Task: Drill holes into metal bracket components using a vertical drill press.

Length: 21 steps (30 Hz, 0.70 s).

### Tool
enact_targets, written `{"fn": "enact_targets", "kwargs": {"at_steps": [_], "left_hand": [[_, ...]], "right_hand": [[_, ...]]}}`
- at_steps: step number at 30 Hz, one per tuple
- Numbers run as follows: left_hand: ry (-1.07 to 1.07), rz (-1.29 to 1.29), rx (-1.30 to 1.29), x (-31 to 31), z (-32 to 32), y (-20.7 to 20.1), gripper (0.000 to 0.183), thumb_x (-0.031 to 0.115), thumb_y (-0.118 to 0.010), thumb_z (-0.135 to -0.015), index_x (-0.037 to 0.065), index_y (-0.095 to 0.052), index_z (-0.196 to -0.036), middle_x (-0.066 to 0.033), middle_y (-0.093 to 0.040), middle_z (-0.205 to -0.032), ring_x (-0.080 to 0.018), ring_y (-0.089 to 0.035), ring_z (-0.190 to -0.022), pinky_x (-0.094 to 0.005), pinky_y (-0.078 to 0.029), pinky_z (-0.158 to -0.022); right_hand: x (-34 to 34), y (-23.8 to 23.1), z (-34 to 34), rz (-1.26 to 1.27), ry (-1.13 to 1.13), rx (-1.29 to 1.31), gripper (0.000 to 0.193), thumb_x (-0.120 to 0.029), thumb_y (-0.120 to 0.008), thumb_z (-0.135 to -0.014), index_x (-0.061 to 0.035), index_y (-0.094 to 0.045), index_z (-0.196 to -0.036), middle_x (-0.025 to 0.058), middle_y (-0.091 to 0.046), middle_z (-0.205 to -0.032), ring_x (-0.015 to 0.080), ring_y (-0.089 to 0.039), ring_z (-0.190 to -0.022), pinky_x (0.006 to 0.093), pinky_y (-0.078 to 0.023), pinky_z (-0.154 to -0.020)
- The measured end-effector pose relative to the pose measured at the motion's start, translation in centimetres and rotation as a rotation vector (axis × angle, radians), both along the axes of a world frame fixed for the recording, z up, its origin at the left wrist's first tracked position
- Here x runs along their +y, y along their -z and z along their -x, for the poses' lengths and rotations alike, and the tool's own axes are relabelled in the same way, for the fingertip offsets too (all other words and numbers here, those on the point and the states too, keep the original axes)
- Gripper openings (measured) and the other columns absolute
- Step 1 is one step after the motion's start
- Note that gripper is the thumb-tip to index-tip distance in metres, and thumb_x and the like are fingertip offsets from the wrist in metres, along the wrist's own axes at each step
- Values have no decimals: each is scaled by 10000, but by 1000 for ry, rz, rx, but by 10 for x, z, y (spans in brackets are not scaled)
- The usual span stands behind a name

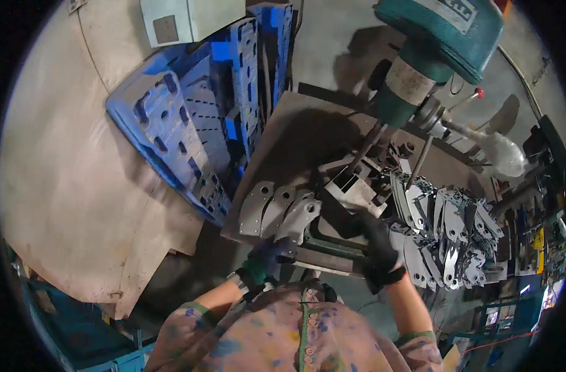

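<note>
My left hand [265, 260], in a dark glove, is at the table's near edge beside the lower end of a flat grey metal plate [303, 214]. Its fingers are dark and smeared, so I cannot make out whether they grip that plate. Two similar plates lie to its left, each with a round hole near the top. My right hand [380, 251], also in a dark glove, reaches forward over the right part of the table's front edge. Blur and shadow hide its fingertips. Ahead of it sits a pale metal fixture [356, 191] beneath the green drill press [413, 74].
Many loose metal plates [450, 232] are heaped on the right of the worktable [308, 111]. A red-knobbed lever [478, 93] juts from the drill press. Blue plastic pallets [165, 124] stand at the left, next to a large tan panel [60, 155].
</note>
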State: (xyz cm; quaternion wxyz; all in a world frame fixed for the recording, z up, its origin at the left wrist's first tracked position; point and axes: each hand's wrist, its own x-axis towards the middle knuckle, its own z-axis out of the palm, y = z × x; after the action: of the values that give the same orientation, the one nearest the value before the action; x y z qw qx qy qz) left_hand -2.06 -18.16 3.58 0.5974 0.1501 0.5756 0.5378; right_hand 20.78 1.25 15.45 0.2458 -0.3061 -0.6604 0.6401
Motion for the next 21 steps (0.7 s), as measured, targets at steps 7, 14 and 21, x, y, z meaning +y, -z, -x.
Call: {"fn": "enact_targets", "kwargs": {"at_steps": [7, 14, 21], "left_hand": [[-72, -93, 163, -66, 27, 144, 420, 273, -707, -1109, 82, -655, -1479, -123, -722, -1349, -234, -753, -1078, -400, -665, -918], [-380, -298, -20, -63, 9, 166, 382, 37, -684, -1066, 74, -672, -1447, -151, -710, -1380, -296, -761, -1086, -416, -661, -931], [-415, -56, -96, -26, 24, 73, 275, 170, -653, -1087, 12, -702, -1306, -191, -766, -1166, -335, -762, -978, -438, -621, -859]], "right_hand": [[-71, 198, 38, 592, -423, -290, 484, -375, -547, -1182, -24, -604, -1511, 179, -774, -1309, 249, -777, -1134, 411, -621, -978], [-105, 219, 100, 869, -375, -96, 435, -427, -553, -1155, -124, -704, -1428, 17, -728, -1346, 157, -657, -1195, 356, -523, -1033], [-97, 244, 94, 896, -278, -27, 412, -410, -589, -1132, -163, -708, -1438, -3, -717, -1324, 169, -643, -1167, 362, -493, -1057]]}}
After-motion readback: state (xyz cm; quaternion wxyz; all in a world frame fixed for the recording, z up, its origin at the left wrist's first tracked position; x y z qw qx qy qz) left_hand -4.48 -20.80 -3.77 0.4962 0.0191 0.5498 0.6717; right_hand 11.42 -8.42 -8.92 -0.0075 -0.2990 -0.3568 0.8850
